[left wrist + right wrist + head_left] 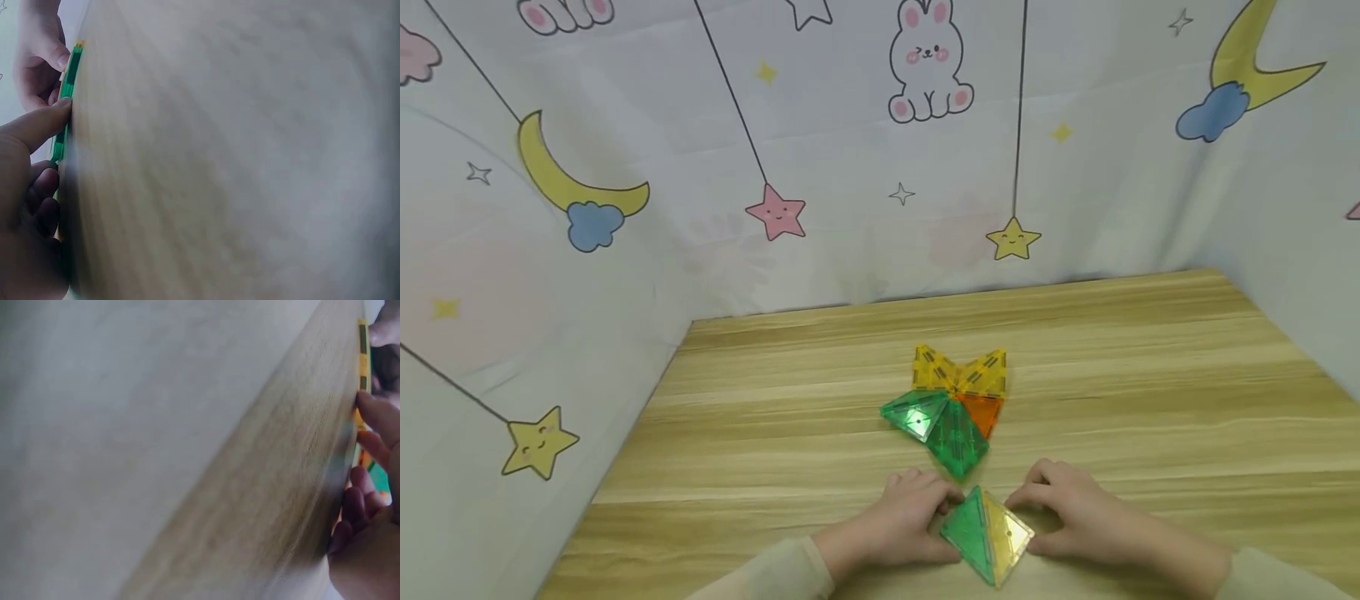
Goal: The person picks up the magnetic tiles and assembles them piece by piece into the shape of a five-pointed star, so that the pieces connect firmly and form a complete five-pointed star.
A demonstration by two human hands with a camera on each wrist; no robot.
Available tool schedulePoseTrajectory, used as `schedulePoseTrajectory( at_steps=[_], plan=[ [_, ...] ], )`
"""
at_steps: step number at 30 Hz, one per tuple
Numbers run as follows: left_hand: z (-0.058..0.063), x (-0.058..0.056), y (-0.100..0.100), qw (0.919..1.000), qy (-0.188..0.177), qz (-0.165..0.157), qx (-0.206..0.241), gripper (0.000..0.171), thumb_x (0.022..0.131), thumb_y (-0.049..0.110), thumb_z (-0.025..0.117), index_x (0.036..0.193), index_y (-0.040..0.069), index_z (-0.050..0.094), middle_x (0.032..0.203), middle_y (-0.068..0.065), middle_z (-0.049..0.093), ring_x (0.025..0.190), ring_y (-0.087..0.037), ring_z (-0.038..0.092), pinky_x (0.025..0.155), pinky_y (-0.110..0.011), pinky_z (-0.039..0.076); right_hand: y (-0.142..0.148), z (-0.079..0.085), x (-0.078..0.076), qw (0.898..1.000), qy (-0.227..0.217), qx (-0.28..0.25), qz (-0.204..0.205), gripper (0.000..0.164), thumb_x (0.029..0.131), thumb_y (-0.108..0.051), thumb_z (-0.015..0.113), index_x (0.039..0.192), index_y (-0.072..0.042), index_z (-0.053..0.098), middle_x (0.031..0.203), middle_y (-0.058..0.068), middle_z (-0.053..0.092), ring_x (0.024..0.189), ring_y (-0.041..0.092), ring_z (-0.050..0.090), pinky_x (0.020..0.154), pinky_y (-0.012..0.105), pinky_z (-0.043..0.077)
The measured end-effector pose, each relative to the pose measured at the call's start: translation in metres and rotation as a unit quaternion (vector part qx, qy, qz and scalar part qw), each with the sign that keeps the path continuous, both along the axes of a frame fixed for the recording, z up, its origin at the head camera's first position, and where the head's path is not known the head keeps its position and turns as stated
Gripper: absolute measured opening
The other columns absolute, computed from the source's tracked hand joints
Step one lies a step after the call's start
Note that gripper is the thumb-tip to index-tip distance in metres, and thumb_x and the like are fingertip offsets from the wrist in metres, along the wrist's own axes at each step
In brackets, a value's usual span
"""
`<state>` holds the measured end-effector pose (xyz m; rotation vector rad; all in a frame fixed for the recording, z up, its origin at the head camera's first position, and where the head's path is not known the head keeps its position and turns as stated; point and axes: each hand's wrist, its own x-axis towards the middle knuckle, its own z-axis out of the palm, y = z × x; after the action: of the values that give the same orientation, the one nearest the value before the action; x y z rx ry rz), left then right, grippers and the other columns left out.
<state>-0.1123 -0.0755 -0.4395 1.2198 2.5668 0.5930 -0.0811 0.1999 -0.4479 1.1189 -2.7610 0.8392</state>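
Observation:
In the head view, a green triangular magnetic tile (967, 533) and a yellow triangular magnetic tile (1007, 537) meet along one long edge, making a diamond at the table's front. My left hand (906, 521) pinches the green tile's outer side between thumb and fingers. On the opposite side, my right hand (1078, 521) holds the yellow tile by its outer corner. The left wrist view catches the green tile's edge (69, 78) under the left thumb, low over the tabletop. Seen from the right wrist, the yellow tile's edge (364, 362) has the right thumb against it.
Just beyond the hands lies a fan of joined translucent tiles: yellow pieces (988, 377) at the back, an orange piece (983, 410) at right, green pieces (958, 437) in front and at left. The wooden table (760, 433) ends at a patterned cloth (850, 150) behind.

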Motion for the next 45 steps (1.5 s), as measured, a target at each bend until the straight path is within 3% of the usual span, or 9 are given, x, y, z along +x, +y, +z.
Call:
schedulePoseTrajectory(
  at_steps=[11, 15, 17, 20, 24, 29, 37, 41, 45],
  plan=[
    [0.0, 0.005, 0.008, 0.9991, -0.024, 0.024, 0.025, 0.051, 0.072, 0.034, 0.077, 0.115, 0.017, 0.055, 0.096, 0.018, 0.047, 0.089, 0.0, 0.038, 0.075, -0.022, 0.026, 0.005, 0.0, 0.003, 1.0, 0.0, -0.018, 0.023, 0.039, 0.079, -0.031, 0.074, 0.115, -0.023, 0.062, 0.104, -0.014, 0.048, 0.093, 0.004, 0.043, 0.075, 0.028, 0.041],
    [0.0, 0.004, 0.007, 0.9945, -0.083, 0.015, 0.062, 0.052, 0.077, 0.03, 0.076, 0.119, 0.014, 0.05, 0.1, 0.016, 0.052, 0.091, 0.002, 0.045, 0.081, -0.019, 0.033, 0.007, -0.001, 0.003, 0.999, -0.002, -0.032, 0.026, 0.04, 0.08, -0.027, 0.073, 0.117, -0.02, 0.06, 0.107, -0.013, 0.055, 0.096, 0.007, 0.048, 0.078, 0.03, 0.043],
    [0.001, 0.004, 0.006, 0.9876, -0.132, 0.009, 0.085, 0.053, 0.079, 0.027, 0.075, 0.122, 0.013, 0.046, 0.097, 0.015, 0.055, 0.087, 0.003, 0.049, 0.078, -0.017, 0.039, 0.008, -0.002, 0.003, 0.999, -0.006, -0.042, 0.03, 0.041, 0.081, -0.025, 0.073, 0.118, -0.017, 0.059, 0.109, -0.01, 0.057, 0.097, 0.008, 0.05, 0.079, 0.03, 0.045],
    [0.005, 0.002, 0.005, 0.9678, -0.222, 0.01, 0.119, 0.052, 0.085, 0.021, 0.07, 0.126, 0.014, 0.04, 0.09, 0.013, 0.057, 0.078, 0.003, 0.052, 0.071, -0.018, 0.045, 0.009, -0.002, 0.002, 0.996, -0.039, -0.068, 0.04, 0.041, 0.083, -0.022, 0.072, 0.119, -0.011, 0.056, 0.107, -0.006, 0.057, 0.094, 0.007, 0.052, 0.077, 0.029, 0.047],
    [0.011, 0.0, 0.004, 0.9478, -0.278, 0.015, 0.156, 0.045, 0.09, 0.015, 0.063, 0.125, 0.017, 0.035, 0.084, 0.01, 0.056, 0.074, 0.0, 0.052, 0.069, -0.019, 0.046, 0.007, 0.002, -0.001, 0.983, -0.14, -0.115, 0.043, 0.039, 0.088, -0.022, 0.067, 0.122, -0.012, 0.052, 0.1, -0.008, 0.054, 0.088, 0.004, 0.053, 0.073, 0.025, 0.048],
    [0.02, -0.004, 0.003, 0.9346, -0.294, 0.023, 0.198, 0.042, 0.09, 0.012, 0.062, 0.123, 0.017, 0.035, 0.079, 0.008, 0.054, 0.068, -0.001, 0.051, 0.062, -0.019, 0.045, 0.006, 0.013, -0.006, 0.956, -0.237, -0.172, 0.031, 0.039, 0.089, -0.016, 0.064, 0.125, -0.011, 0.049, 0.099, 0.0, 0.054, 0.085, 0.007, 0.054, 0.071, 0.024, 0.048],
    [0.043, -0.021, 0.001, 0.8884, -0.339, 0.084, 0.298, 0.041, 0.091, 0.003, 0.059, 0.127, 0.008, 0.039, 0.08, -0.003, 0.056, 0.074, -0.016, 0.061, 0.071, -0.026, 0.05, -0.002, 0.044, -0.022, 0.9, -0.337, -0.275, -0.033, 0.047, 0.091, -0.011, 0.06, 0.134, 0.003, 0.044, 0.112, 0.018, 0.049, 0.097, 0.016, 0.053, 0.081, 0.028, 0.049],
    [0.05, -0.028, 0.0, 0.8782, -0.338, 0.108, 0.321, 0.043, 0.092, 0.003, 0.058, 0.13, 0.006, 0.039, 0.083, -0.007, 0.056, 0.078, -0.021, 0.063, 0.078, -0.03, 0.05, -0.007, 0.055, -0.029, 0.888, -0.348, -0.297, -0.053, 0.046, 0.094, -0.014, 0.057, 0.134, 0.004, 0.043, 0.119, 0.018, 0.048, 0.099, 0.018, 0.053, 0.083, 0.031, 0.049],
    [0.054, -0.033, 0.002, 0.8736, -0.336, 0.131, 0.327, 0.043, 0.092, 0.005, 0.058, 0.131, 0.008, 0.041, 0.087, -0.008, 0.058, 0.079, -0.024, 0.062, 0.08, -0.035, 0.049, -0.009, 0.058, -0.036, 0.894, -0.331, -0.296, -0.065, 0.043, 0.095, -0.016, 0.056, 0.133, 0.003, 0.045, 0.121, 0.019, 0.049, 0.096, 0.02, 0.055, 0.083, 0.033, 0.048]
  ],
)
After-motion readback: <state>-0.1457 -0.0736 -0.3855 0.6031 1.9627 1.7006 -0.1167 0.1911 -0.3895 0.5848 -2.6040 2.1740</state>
